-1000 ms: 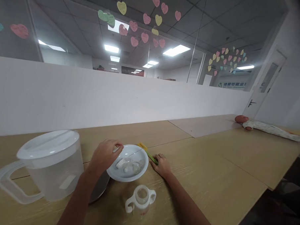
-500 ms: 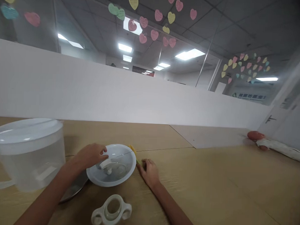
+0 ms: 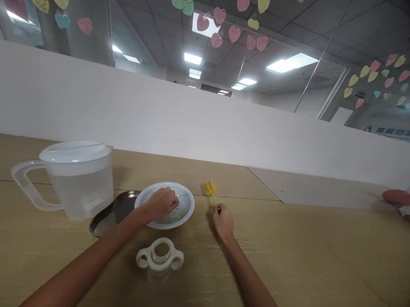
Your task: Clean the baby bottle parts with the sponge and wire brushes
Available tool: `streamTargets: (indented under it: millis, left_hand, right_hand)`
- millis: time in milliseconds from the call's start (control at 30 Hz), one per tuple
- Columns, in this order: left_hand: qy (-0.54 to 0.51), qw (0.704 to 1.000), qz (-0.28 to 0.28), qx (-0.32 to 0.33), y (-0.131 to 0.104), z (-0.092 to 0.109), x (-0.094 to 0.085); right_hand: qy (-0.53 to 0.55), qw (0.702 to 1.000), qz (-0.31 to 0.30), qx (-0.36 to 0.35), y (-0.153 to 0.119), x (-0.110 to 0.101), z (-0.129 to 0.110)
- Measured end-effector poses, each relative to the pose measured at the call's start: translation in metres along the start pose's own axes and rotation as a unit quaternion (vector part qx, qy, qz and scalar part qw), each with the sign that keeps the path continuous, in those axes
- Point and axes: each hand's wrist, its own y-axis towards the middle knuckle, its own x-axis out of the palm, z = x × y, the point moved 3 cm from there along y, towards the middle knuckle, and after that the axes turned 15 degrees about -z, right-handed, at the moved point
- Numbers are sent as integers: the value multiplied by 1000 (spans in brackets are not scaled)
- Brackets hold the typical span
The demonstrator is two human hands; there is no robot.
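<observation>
My left hand point(image 3: 164, 203) reaches into a white bowl point(image 3: 188, 199), its fingers curled together. Whatever it may hold is hidden behind the hand. Clear liquid or a transparent item shows at the bowl's bottom; I cannot tell which. To the right of the bowl, my right hand point(image 3: 224, 221) pinches the thin green handle of a yellow sponge brush point(image 3: 210, 188), whose head points away from me above the table. In front of the bowl stands a baby bottle point(image 3: 160, 260) with a two-handled white collar and an uncapped mouth.
A lidded clear pitcher point(image 3: 83, 184) of water stands at the left, its handle facing left. Between it and the bowl lies a metal kidney tray point(image 3: 117, 211), partly behind my left arm. A low white wall point(image 3: 179, 120) borders the table point(image 3: 289, 247). Reddish objects point(image 3: 400, 197) lie far right.
My left hand has moved right and down into the bowl and its fingers have closed. My right hand has brought the sponge brush out from beside the bowl. The view has shifted.
</observation>
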Motion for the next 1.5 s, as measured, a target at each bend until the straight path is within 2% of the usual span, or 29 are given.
streamTargets:
  millis: [167, 300, 367, 500, 567, 633, 700, 800, 967, 1100, 1300, 1500]
  left_hand:
    - [68, 997, -24, -2, 1, 6, 12]
    - [77, 997, -14, -9, -4, 5, 5]
    - [74, 997, -2, -16, -9, 3, -5]
    - [8, 999, 38, -34, -27, -1, -37]
    - [-96, 992, 72, -31, -38, -3, -53]
    - [-213, 971, 108, -15, -48, -6, -67]
    - [-300, 944, 141, -12, -57, -10, -76]
    - [-348, 921, 169, -44, -64, -15, -82]
    - [-315, 929, 182, -69, -64, -17, -82]
    - [-276, 941, 175, -83, -63, -18, -82]
    - [-187, 943, 252, -107, -75, -16, -95]
    - [-120, 934, 300, -150, -80, -17, -98]
  right_hand:
    - [62, 995, 75, -20, -8, -44, -6]
    - [102, 987, 105, -59, -7, -78, -37]
    - [155, 979, 91, -98, -9, -92, -61]
    - [273, 947, -18, -168, -22, -109, -110]
    - [262, 940, -75, -204, -32, -111, -130]
    - [205, 944, -107, -236, -41, -109, -144]
    - [138, 950, -103, -259, -46, -105, -152]
    - [76, 958, -71, -266, -47, -98, -156]
    - [47, 955, -86, -280, -45, -89, -156]
    - [54, 957, -81, -274, -45, -91, -155]
    - [40, 954, -118, -273, -55, -101, -156]
    - [26, 947, -116, -297, -68, -110, -159]
